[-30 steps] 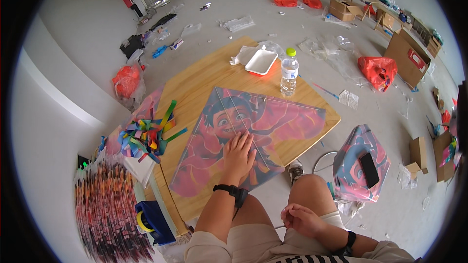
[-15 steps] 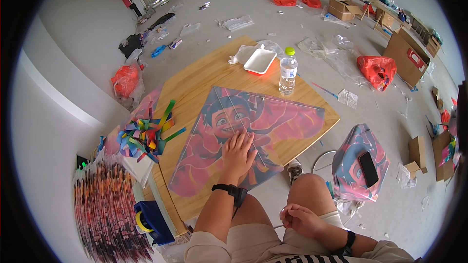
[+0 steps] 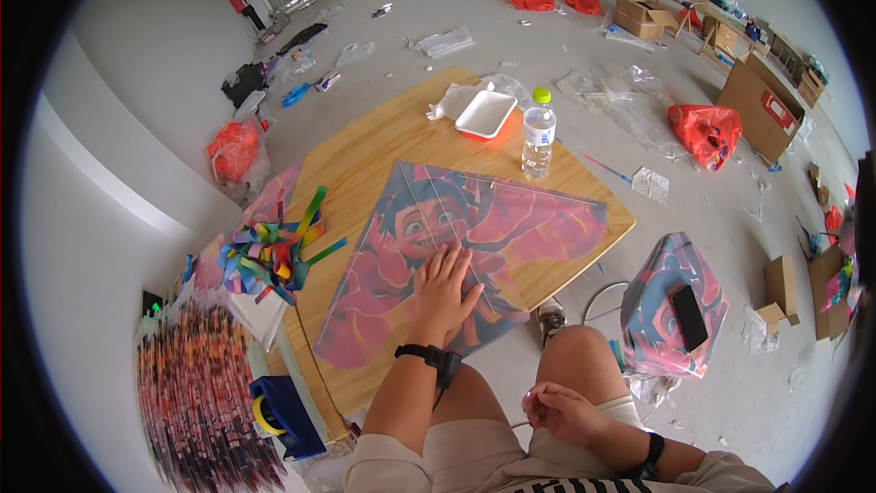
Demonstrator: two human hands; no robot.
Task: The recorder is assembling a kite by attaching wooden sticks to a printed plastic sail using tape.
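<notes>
A kite [image 3: 538, 222] printed with a cartoon figure on pink and red wings lies flat on the wooden table [image 3: 365, 137], with thin rods along its edges and middle. My left hand [image 3: 443, 292] rests palm down on the middle of the kite, fingers stretched out. Above my right thigh, off the table, my right hand [image 3: 558, 411] is closed with fingers curled together. Whatever it may hold is too small to make out. Bunched rainbow ribbons [image 3: 269, 256] lie left of the kite.
A water bottle [image 3: 538, 135] and a white tray [image 3: 486, 114] stand at the table's far side. At the lower left are a blue tape dispenser [image 3: 287, 420] and a thick stack of printed sheets [image 3: 201, 393]. To my right, a phone [image 3: 689, 318] lies on another printed sheet [image 3: 652, 310].
</notes>
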